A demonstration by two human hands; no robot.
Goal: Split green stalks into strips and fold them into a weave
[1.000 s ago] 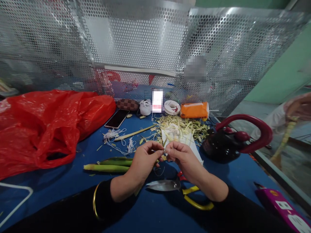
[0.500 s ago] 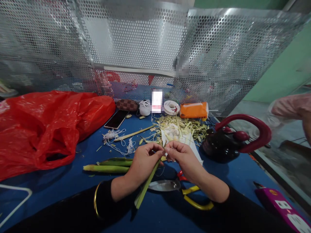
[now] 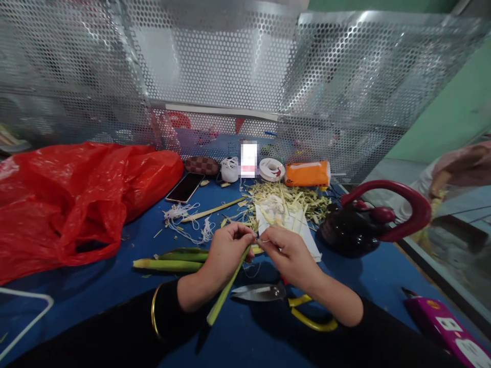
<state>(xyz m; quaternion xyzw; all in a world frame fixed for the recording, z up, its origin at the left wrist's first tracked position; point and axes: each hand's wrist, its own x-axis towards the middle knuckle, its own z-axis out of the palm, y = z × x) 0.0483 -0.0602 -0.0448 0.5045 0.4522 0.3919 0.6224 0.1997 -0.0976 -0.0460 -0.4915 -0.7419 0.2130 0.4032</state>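
My left hand (image 3: 228, 255) is closed on a long green plant stalk (image 3: 222, 301), which slants down toward the front of the table. Its upper end is by my thumb and fingertips. My right hand (image 3: 287, 253) pinches close to my left fingertips, where a fine pale thread shows; my fingers partly hide it. Below the hands lie scissors (image 3: 261, 292) with a red and yellow handle, partly under my right wrist. Two thicker green stalks (image 3: 172, 266) rest left of my left hand.
Shredded plant scraps (image 3: 307, 199) and a white paper (image 3: 303, 237) lie beyond my hands. A dark kettle (image 3: 345, 232) stands right. Left are a red plastic bag (image 3: 88, 194), a phone (image 3: 186, 187) and white strings (image 3: 182, 214). A perforated metal screen (image 3: 215, 61) rises behind.
My right hand has turned slightly and its fingertips have drawn closer together. The stalk's lower end has swung a little left. At the far right, another person's arm has shifted.
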